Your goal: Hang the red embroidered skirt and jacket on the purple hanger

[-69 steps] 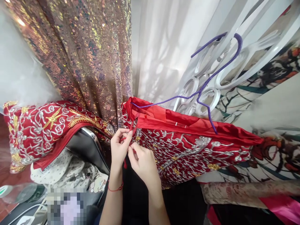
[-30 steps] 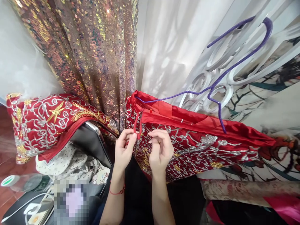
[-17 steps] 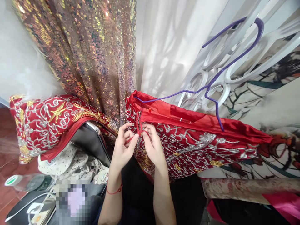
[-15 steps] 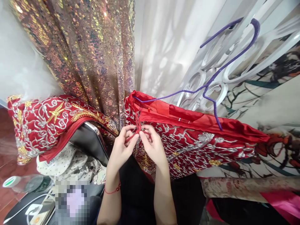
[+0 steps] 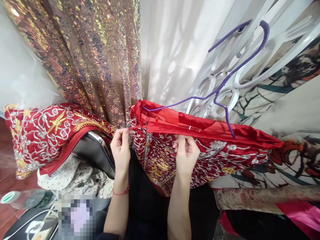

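My left hand is closed in a pinch on a thin red cord, which runs taut from its fingertips to the end of a red waistband. The band tops a red garment covered in silver and gold embroidery. Farther right, my right hand has its thumb and fingers pressed together at the band's lower edge. What lies in that pinch blends with the red cloth, so I cannot tell cord from fabric. A purple hanger carries the garment, its arms inside the opening.
Another red embroidered piece lies at left over a black bag. Below are spotted white cloth, a plastic bottle and a white cable. A sequined curtain and a white scrollwork frame stand behind.
My hands were together at the cord by the band's left end. They have moved apart, left hand leftward and right hand rightward, and the cord now stretches straight from my left hand.
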Tool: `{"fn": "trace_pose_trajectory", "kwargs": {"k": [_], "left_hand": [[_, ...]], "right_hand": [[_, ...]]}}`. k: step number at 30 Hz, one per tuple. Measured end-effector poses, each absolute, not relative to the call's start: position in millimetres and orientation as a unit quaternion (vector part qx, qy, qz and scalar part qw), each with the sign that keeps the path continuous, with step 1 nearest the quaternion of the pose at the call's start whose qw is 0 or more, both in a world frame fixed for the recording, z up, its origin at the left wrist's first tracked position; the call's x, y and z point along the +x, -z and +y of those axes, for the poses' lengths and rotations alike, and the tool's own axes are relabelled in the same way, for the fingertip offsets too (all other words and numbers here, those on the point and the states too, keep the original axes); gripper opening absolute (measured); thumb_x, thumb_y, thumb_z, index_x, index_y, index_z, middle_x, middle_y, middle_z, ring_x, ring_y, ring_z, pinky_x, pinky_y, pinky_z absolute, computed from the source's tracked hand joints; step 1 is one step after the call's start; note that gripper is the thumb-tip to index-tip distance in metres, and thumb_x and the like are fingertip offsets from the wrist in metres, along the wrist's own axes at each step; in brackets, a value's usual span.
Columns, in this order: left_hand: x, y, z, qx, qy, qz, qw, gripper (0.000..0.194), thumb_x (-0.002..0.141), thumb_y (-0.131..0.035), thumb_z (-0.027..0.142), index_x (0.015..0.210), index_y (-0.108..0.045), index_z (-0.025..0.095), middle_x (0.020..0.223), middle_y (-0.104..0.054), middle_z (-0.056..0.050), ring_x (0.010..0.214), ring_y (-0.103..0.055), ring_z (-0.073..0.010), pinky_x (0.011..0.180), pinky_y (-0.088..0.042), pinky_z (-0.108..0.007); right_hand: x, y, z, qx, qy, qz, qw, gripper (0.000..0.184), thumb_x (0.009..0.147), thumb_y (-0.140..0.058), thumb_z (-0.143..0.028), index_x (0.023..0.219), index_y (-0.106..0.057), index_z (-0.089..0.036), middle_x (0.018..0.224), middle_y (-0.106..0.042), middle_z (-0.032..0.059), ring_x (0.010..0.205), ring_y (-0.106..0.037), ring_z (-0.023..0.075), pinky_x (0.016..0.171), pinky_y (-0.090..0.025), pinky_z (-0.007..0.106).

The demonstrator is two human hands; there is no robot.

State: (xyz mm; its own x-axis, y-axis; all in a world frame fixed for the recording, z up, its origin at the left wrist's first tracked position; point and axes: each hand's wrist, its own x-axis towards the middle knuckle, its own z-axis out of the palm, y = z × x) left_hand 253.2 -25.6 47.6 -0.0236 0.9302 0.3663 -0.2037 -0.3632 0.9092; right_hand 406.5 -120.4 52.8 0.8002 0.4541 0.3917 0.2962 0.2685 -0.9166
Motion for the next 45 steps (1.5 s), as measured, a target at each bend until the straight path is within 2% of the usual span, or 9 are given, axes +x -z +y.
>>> {"fn": "trace_pose_trajectory", "kwargs": {"k": [4,10,16,23,32,37,41,43,45], "left_hand": [[260,-52,-11,0.581,-0.62,0.312,0.426,0.037,0.093,-0.061,0.054,0.08,-0.062,0.02,0.067,-0.051,0.002,0.062,-0.046,-0.0106,0.062,-0.041,-0.023],[266,-67,-2,0.651,-0.567,0.265,0.429,0.031,0.092,-0.063,0.049,0.102,-0.067,0.02,0.097,-0.069,-0.005,0.09,-0.065,-0.0161,0.087,-0.05,-0.027],[277,-80,1,0.713,-0.545,0.24,0.369,0.021,0.095,-0.062,0.038,0.096,-0.065,0.018,0.089,-0.068,-0.003,0.081,-0.063,-0.0138,0.079,-0.048,-0.025],[293,-106,18,0.761,-0.553,0.203,0.272,0.02,0.1,-0.055,0.033,0.096,-0.068,0.019,0.093,-0.072,-0.004,0.085,-0.066,-0.0141,0.081,-0.049,-0.026],[296,-98,27,0.73,-0.571,0.257,0.274,0.022,0.099,-0.057,0.036,0.091,-0.068,0.019,0.09,-0.07,-0.004,0.082,-0.063,-0.0142,0.077,-0.046,-0.026],[287,-91,26,0.672,-0.594,0.202,0.393,0.016,0.099,-0.053,0.036,0.104,-0.063,0.024,0.071,-0.057,0.003,0.058,-0.049,-0.0105,0.059,-0.04,-0.024],[274,-89,20,0.753,-0.542,0.262,0.268,0.02,0.09,-0.057,0.021,0.075,-0.07,0.021,0.072,-0.063,0.0,0.065,-0.055,-0.0123,0.065,-0.042,-0.027],[274,-90,19,0.725,-0.575,0.328,0.189,0.018,0.087,-0.061,0.019,0.076,-0.075,0.021,0.075,-0.067,-0.001,0.064,-0.053,-0.0118,0.065,-0.04,-0.027],[278,-93,19,0.651,-0.653,0.336,0.191,0.015,0.089,-0.064,0.025,0.085,-0.078,0.021,0.077,-0.069,-0.001,0.06,-0.048,-0.0102,0.061,-0.037,-0.026]], "right_hand": [[412,-62,-127,-0.585,-0.108,-0.356,0.721,0.026,0.092,-0.063,-0.044,0.083,-0.065,-0.02,0.076,-0.069,0.0024,0.062,-0.064,0.0137,0.062,-0.055,0.029],[399,-66,-115,-0.54,-0.238,-0.449,0.671,0.024,0.091,-0.064,-0.04,0.105,-0.057,-0.022,0.088,-0.071,0.0019,0.073,-0.07,0.0153,0.077,-0.06,0.034],[382,-71,-80,-0.569,-0.156,-0.487,0.644,0.02,0.088,-0.066,-0.037,0.099,-0.059,-0.021,0.093,-0.071,0.0053,0.083,-0.069,0.0174,0.08,-0.058,0.032],[397,-104,-49,-0.544,-0.18,-0.487,0.659,0.02,0.091,-0.06,-0.038,0.096,-0.064,-0.018,0.065,-0.066,-0.0022,0.056,-0.064,0.0132,0.062,-0.055,0.027],[408,-117,-54,-0.558,-0.094,-0.501,0.655,0.026,0.1,-0.049,-0.037,0.089,-0.066,-0.02,0.074,-0.07,-0.0002,0.064,-0.067,0.0117,0.068,-0.054,0.026],[411,-114,-59,-0.606,-0.016,-0.478,0.636,0.023,0.098,-0.051,-0.032,0.088,-0.067,-0.019,0.071,-0.066,-0.0005,0.061,-0.06,0.0121,0.062,-0.046,0.025],[416,-121,-75,-0.68,0.051,-0.468,0.562,0.021,0.095,-0.054,-0.026,0.083,-0.07,-0.019,0.063,-0.06,-0.0015,0.056,-0.051,0.0124,0.064,-0.041,0.028],[418,-127,-86,-0.705,0.029,-0.51,0.492,0.016,0.093,-0.059,-0.022,0.083,-0.072,-0.02,0.064,-0.062,-0.0014,0.058,-0.05,0.0127,0.065,-0.039,0.029],[420,-132,-94,-0.687,-0.045,-0.572,0.447,0.012,0.09,-0.064,-0.021,0.084,-0.074,-0.021,0.067,-0.064,-0.0017,0.059,-0.051,0.0124,0.065,-0.039,0.028]]}}
